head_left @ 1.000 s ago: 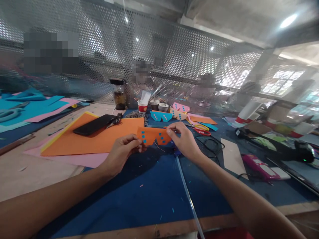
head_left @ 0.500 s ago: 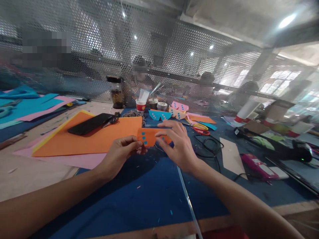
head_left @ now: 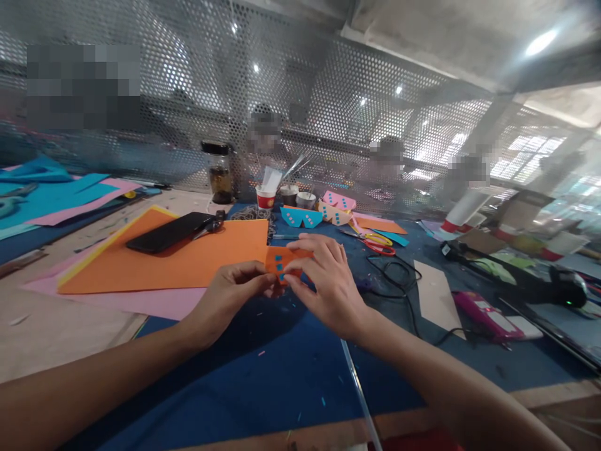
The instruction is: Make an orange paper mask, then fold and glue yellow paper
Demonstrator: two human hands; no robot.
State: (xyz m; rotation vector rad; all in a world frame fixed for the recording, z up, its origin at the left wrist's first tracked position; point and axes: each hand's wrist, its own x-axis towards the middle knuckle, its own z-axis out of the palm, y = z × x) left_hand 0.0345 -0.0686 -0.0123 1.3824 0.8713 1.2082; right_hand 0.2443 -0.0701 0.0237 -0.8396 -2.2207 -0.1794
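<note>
A small orange paper cutout (head_left: pixel 272 255) with a column of blue squares is held up over the blue table mat (head_left: pixel 244 363). My left hand (head_left: pixel 235 291) pinches its left lower edge between thumb and fingers. The thumb and index finger of my right hand (head_left: pixel 331 285) close on its front by the blue squares; the other fingers are curled above. Much of the cutout's right part is hidden behind that hand. Just beyond stand decorated paper shapes like eye masks: a blue one (head_left: pixel 300 217), a beige one (head_left: pixel 334 214) and a pink one (head_left: pixel 339 200).
Orange sheets (head_left: pixel 235 250) lie at left under a black phone (head_left: pixel 169 233). Scissors (head_left: pixel 378 244) and a black cable (head_left: pixel 399 279) lie at right. Paper cups (head_left: pixel 265 199) and a jar (head_left: pixel 220 175) stand behind. A clear strip (head_left: pixel 359 388) crosses the mat's front.
My right hand has shifted left and slightly down along the cutout, closer to my left hand. The cutout and my left hand have moved slightly right and down.
</note>
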